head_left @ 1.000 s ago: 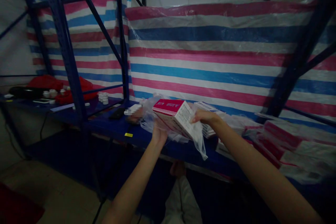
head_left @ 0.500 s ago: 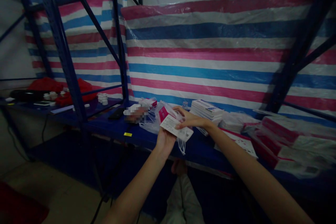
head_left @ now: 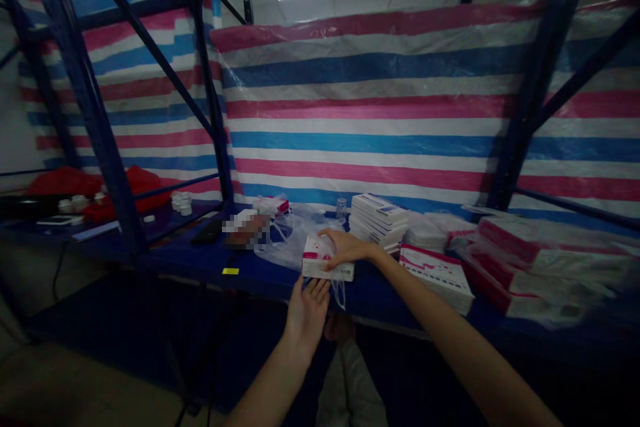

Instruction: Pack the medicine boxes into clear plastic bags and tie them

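Right hand clamped on a pink-and-white box at the front of the blue shelf; left hand open, palm up, fingertips at its lower edge. Clear plastic bag bunched against the box (can't tell if box is inside). Box not released, so this one looks unfinished. Bagged boxes already wrapped at right; white stack and pink-edged stack look unbagged.

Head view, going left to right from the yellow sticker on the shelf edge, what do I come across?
Yellow sticker, white-and-pink box gripped by the right hand, white box stack, low pink-and-white stack, then plastic-wrapped boxes at the far right.
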Tool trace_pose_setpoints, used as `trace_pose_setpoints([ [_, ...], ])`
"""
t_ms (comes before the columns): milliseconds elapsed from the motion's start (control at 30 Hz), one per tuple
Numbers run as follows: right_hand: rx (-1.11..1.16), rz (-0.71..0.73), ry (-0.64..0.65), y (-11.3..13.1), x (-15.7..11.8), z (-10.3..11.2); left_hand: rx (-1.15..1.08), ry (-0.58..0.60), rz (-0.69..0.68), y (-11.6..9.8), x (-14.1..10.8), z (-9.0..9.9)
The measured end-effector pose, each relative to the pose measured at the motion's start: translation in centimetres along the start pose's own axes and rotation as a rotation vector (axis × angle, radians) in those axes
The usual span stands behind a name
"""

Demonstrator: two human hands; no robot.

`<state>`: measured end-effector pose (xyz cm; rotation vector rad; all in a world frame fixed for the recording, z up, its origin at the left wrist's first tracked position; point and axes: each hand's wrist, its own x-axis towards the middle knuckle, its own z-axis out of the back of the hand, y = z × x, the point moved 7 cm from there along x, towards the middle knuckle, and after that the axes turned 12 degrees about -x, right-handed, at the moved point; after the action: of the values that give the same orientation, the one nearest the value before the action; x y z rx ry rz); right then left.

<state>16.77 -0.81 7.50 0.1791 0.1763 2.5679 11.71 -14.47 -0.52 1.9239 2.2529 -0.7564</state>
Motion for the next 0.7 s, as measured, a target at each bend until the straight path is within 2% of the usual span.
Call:
trace_pose_setpoints([
  [67, -0.024, 0.019, 0.003, 0.1, -0.3, 0.0, 0.127, -0.070, -0.094, -1.5, -2.6, 0.7],
  [100, -0.028, 0.021, 0.016, 0.1, -0.7, 0.0, 0.215, -0.020, -0.164, -2.5, -3.8, 0.2],
  [167, 0.007, 0.039, 0.010, 0.3, -1.6, 0.6, 0.475, 0.221, -0.376, -4.8, -5.7, -2.5],
  [233, 0.101, 0.081, -0.108, 0.6, -2.7, 1.9, 0.848, 0.554, -0.631, -6.2, -6.8, -6.5],
  [267, 0.146, 0.096, -0.202, 0.6, -3.3, 2.6, 1.060, 0.703, -0.737, -6.4, -6.7, -8.3],
  [333, 0.153, 0.092, -0.354, 0.6, -4.3, 3.5, 1.409, 0.913, -0.835, -6.4, -4.7, -10.5],
  [400, 0.034, 0.050, -0.400, 0.7, -4.7, 3.3, 1.637, 0.965, -0.876, -6.6, -1.3, -11.6],
  [500, -0.140, -0.005, -0.391, 0.7, -4.9, 2.1, 1.901, 1.017, -0.790, -5.8, 3.1, -11.9],
  [567, -0.171, -0.038, -0.413, 0.4, -5.0, 1.8, 2.013, 1.010, -0.810, -5.3, 4.3, -11.8],
  [700, -0.211, -0.089, -0.463, -0.2, -5.4, 1.8, 2.115, 0.926, -0.973, -5.8, 4.2, -11.8],
])
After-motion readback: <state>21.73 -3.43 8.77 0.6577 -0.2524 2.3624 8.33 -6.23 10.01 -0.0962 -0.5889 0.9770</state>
